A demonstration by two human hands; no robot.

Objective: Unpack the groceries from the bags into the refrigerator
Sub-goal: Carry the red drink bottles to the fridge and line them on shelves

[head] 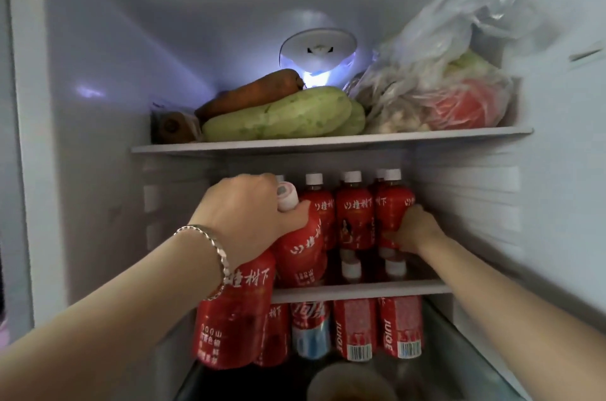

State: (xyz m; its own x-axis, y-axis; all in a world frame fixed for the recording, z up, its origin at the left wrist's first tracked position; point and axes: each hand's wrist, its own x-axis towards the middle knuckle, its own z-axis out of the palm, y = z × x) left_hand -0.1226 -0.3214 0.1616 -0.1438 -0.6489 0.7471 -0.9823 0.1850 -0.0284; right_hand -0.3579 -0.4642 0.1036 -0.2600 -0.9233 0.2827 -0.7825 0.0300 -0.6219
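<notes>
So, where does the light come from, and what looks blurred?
Head view: the round lamp at the back lights the top shelf and glares bluish; the tilted bottle gripped by the left hand is slightly blurred; the bottom edge is dark and soft.

Orange carrot [252, 89] lay on two green squashes [278, 118] on top shelf [328, 142]. Brown lump [172, 128] just left. Clear plastic bag [442, 72] of red and pale veggies right. Round white lamp [318, 49] glowed behind. Silver bracelet [213, 246] lower left. Blurry tan round rim [351, 381] at bottom.
</notes>
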